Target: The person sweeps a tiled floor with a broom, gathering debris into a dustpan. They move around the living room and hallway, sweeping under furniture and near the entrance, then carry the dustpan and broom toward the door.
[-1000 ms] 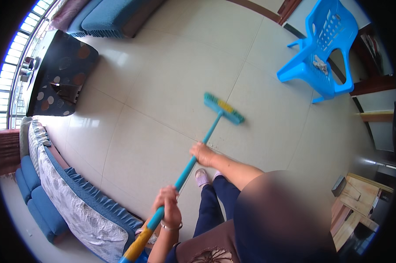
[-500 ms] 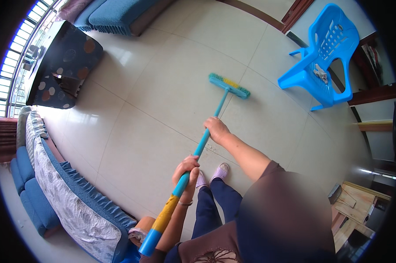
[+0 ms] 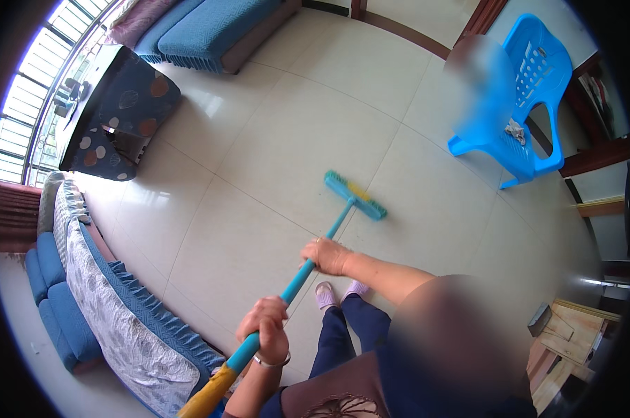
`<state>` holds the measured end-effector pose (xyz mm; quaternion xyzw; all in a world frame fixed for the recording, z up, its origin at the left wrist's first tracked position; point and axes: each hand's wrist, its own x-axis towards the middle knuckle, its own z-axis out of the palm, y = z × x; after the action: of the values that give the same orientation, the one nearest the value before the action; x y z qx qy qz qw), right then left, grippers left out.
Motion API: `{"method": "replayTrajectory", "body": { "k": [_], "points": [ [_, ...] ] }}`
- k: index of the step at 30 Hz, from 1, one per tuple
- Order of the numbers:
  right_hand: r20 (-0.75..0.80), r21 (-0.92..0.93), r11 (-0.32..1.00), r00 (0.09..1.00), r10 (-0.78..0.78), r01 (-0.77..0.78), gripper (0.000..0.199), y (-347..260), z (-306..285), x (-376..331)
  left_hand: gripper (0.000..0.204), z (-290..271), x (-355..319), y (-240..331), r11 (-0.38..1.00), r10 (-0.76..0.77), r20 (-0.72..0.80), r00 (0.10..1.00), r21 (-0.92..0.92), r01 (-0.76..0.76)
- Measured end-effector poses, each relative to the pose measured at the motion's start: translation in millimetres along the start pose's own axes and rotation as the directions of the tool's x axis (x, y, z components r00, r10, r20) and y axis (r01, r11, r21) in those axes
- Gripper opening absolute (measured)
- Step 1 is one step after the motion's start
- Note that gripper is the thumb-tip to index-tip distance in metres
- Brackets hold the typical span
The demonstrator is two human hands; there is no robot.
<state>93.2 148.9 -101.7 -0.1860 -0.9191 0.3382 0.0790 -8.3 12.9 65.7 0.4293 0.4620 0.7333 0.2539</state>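
Floor: pale glossy tiles (image 3: 273,146), blue sofa (image 3: 120,327) lower left, blue plastic chair (image 3: 531,90) upper right.
Broom: teal broom (image 3: 355,196) mid-frame, head on tiles.
Hands: left hand (image 3: 265,327) and right hand (image 3: 327,256) had fingers wrapped round the handle.
Change: broom head sat lower and further right than before.

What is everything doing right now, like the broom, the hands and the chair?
Broom: held aslant, head down on the floor tiles.
Left hand: closed around the handle, low.
Right hand: closed around the handle, higher.
Chair: upright, unoccupied, small thing on its seat.
Table: upright, cloth-covered.
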Motion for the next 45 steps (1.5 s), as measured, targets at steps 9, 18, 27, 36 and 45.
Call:
{"method": "replayTrajectory", "body": {
  "k": [9,18,27,36,45],
  "points": [
    [-0.302,-0.062,0.962,0.923,0.236,-0.267,0.008,87.3,-0.3,19.8,0.013,22.1,-1.7,-86.0,0.954,-0.174,0.096,0.98,0.261,0.144],
    [0.181,0.142,0.986,0.982,0.063,-0.089,0.006,9.7,52.2,20.0,0.025,-28.9,-7.4,7.8,0.942,-0.283,-0.068,0.957,0.165,0.291],
    [0.155,0.065,0.997,0.987,0.033,-0.044,0.005,12.2,-25.6,39.8,0.025,-1.3,42.9,12.0,0.991,-0.134,-0.012,0.991,0.016,0.134],
    [-0.075,-0.206,0.975,0.992,-0.098,0.081,0.017,245.9,-153.0,95.2,0.018,141.9,136.6,-141.2,0.985,-0.12,-0.12,0.985,0.111,0.134],
    [0.03,-0.27,0.959,0.995,0.093,-0.081,0.005,427.4,-242.2,170.6,0.01,246.3,231.8,-293.0,0.946,-0.28,-0.189,0.941,0.111,0.303]
  ]
}}
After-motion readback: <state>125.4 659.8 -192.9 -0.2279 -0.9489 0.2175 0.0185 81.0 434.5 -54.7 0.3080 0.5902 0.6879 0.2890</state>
